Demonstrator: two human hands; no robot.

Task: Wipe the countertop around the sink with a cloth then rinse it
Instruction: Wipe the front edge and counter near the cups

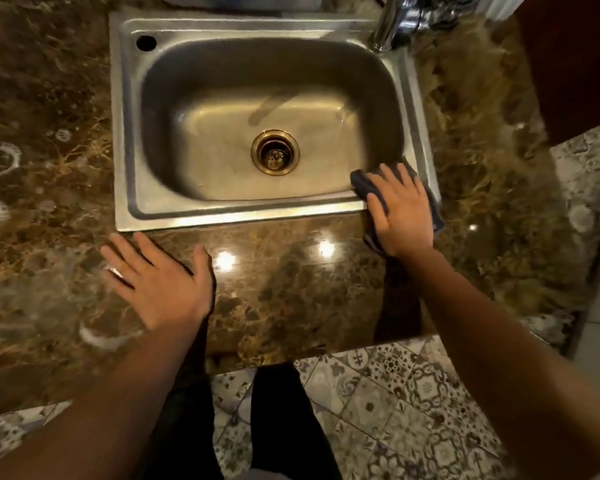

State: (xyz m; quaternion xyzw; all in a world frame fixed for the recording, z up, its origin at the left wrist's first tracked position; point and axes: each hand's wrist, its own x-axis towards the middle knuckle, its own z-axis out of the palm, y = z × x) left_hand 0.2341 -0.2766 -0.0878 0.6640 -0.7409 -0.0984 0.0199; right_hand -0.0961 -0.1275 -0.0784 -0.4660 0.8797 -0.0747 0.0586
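A steel sink point(125, 133) is set into a brown marble countertop point(291, 289). My right hand point(400, 211) lies flat on a dark grey cloth point(361, 180), pressing it onto the sink's front right corner rim. The cloth sticks out past the fingers and on the right side of the hand. My left hand point(156, 278) rests flat on the countertop in front of the sink's left corner, fingers spread, holding nothing. A chrome tap point(390, 22) stands at the sink's back right corner; no water runs.
The basin holds only a brass drain point(275, 152). White ring marks point(0, 159) and smears dot the countertop on the left. The counter's front edge drops to a patterned tile floor point(378, 410). A dark wooden cabinet point(568, 64) stands at the upper right.
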